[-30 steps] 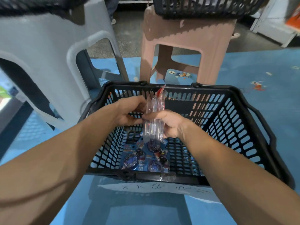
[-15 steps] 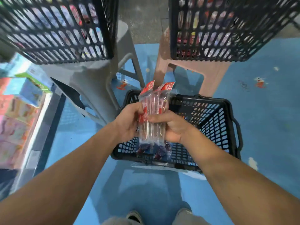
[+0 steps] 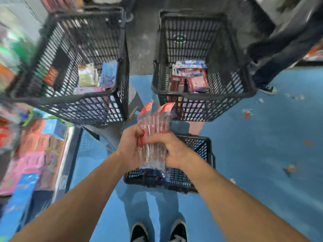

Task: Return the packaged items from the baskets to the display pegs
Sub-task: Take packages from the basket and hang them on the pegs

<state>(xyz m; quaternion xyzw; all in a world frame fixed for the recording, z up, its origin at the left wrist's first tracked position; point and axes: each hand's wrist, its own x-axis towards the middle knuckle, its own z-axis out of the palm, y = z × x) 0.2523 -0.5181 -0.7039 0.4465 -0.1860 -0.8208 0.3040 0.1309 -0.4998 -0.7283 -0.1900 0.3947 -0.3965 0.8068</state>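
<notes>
I hold a stack of clear plastic packages (image 3: 154, 137) with red header cards upright in front of me. My left hand (image 3: 130, 145) grips their left edge and my right hand (image 3: 170, 149) wraps round their right side. Below them a low black basket (image 3: 197, 165) sits on the blue floor. Two taller black baskets stand ahead: the left one (image 3: 73, 100) holds colourful packets, the right one (image 3: 202, 95) holds red and blue packaged items. No display pegs are in view.
Stacked colourful boxes (image 3: 35, 151) line a shelf on the left. Another person's dark-trousered leg (image 3: 283, 55) stands at the upper right. My shoes (image 3: 157, 231) are at the bottom on the blue floor (image 3: 262, 154), with scraps scattered to the right.
I have risen and lifted the packages out of the low basket; the view now looks down from higher, showing into the two raised baskets. Both hands keep their hold.
</notes>
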